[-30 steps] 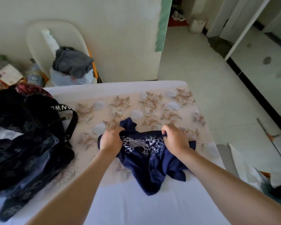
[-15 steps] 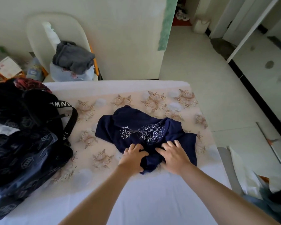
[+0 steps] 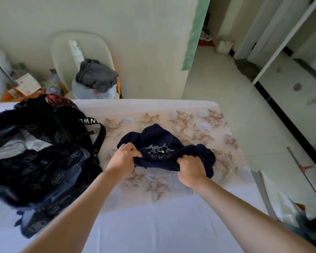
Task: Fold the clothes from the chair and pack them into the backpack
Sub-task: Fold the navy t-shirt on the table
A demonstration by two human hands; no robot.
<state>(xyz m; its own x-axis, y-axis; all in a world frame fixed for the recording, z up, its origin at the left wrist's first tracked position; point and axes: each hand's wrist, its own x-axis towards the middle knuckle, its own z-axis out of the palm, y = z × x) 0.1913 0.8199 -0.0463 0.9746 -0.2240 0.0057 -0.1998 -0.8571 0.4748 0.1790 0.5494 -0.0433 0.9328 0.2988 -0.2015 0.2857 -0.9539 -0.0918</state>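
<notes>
A navy shirt [image 3: 162,141] with a white print lies bunched on the flowered bed cover [image 3: 190,125]. My left hand [image 3: 123,158] grips its near left edge, and my right hand [image 3: 192,169] grips the near right edge, with the hem lifted and folded over between them. The black patterned backpack [image 3: 36,161] lies open at the left of the bed, something white showing inside it. Behind the bed stands a white chair [image 3: 62,52] with a grey garment [image 3: 97,75] on top of a light blue one [image 3: 80,88].
Boxes and papers [image 3: 24,84] crowd the floor at the back left. A wall corner [image 3: 153,52] stands just behind the bed. Tiled floor opens to the right, with a long-handled tool [image 3: 303,168] lying on it. More cloth and white sheets [image 3: 290,207] sit at the bed's right edge.
Half a second ago both hands pressed flat on the shirt's near edge; now they grip that edge apart and have lifted it up over the shirt. The head has also shifted slightly.
</notes>
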